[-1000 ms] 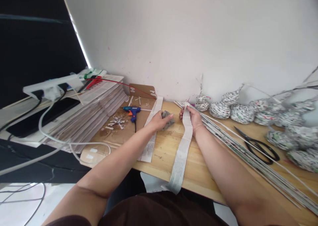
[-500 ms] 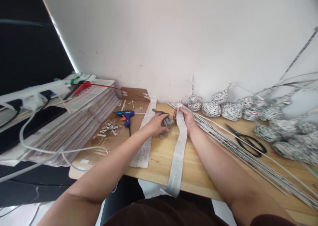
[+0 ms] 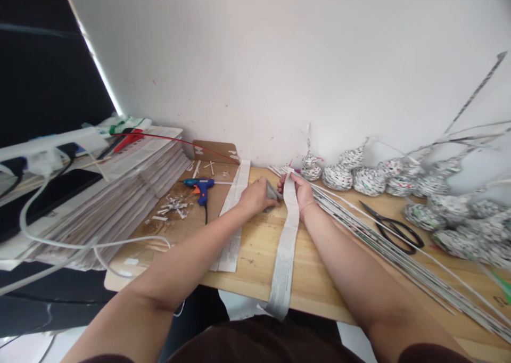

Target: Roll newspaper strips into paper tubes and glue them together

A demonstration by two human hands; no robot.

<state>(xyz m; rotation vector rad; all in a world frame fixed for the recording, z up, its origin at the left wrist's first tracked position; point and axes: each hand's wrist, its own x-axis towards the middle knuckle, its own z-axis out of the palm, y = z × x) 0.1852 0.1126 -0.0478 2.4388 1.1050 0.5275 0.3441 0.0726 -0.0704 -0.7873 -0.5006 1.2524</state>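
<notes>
My right hand (image 3: 303, 194) is closed on the top end of a long newspaper strip (image 3: 288, 240), whose lower end hangs over the table's front edge. Just left of it, my left hand (image 3: 255, 197) has its fingers curled round a crumpled grey cloth (image 3: 273, 192). Part of the cloth is hidden behind the fingers. More flat newspaper strips (image 3: 229, 254) lie on the table under my left forearm. A bundle of thin rolled paper sticks (image 3: 371, 232) runs from beside my right hand toward the right front.
Black scissors (image 3: 395, 232) lie right of the sticks, before a row of woven paper gourds (image 3: 337, 176). A blue glue gun (image 3: 203, 188) and paper scraps (image 3: 173, 207) rest on cardboard (image 3: 139, 256) at left. Folded newspapers (image 3: 136, 192) are stacked farther left, with white cables (image 3: 120, 241) across them.
My left hand has gathered the grey cloth tighter, so less of it shows, and has shifted slightly right. My right hand stays on the strip. The view has moved a little.
</notes>
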